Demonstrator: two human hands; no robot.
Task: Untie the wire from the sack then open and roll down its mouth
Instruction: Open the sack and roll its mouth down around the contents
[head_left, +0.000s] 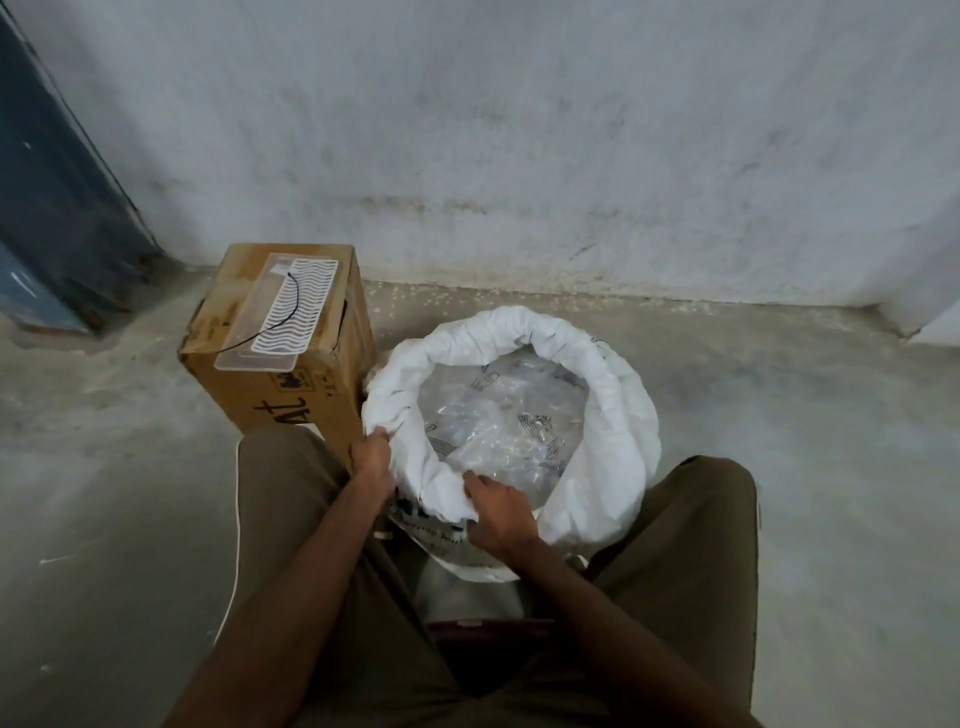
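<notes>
A white woven sack (613, 415) stands on the floor between my knees, its mouth open and its rim rolled outward into a thick collar. Clear plastic packets (498, 415) fill the inside. My left hand (373, 457) grips the rolled rim on the sack's left side. At the near edge, my right hand (496, 512) pinches the rim, fingers curled over the fold. A thin black wire (283, 317) lies on a white plastic tray atop the cardboard box to the left.
A tall cardboard box (291, 379) stands touching the sack's left side, with a white slotted tray (280, 306) on top. A grey wall runs behind. A dark blue panel (47, 208) leans at far left. Bare concrete floor spreads left and right.
</notes>
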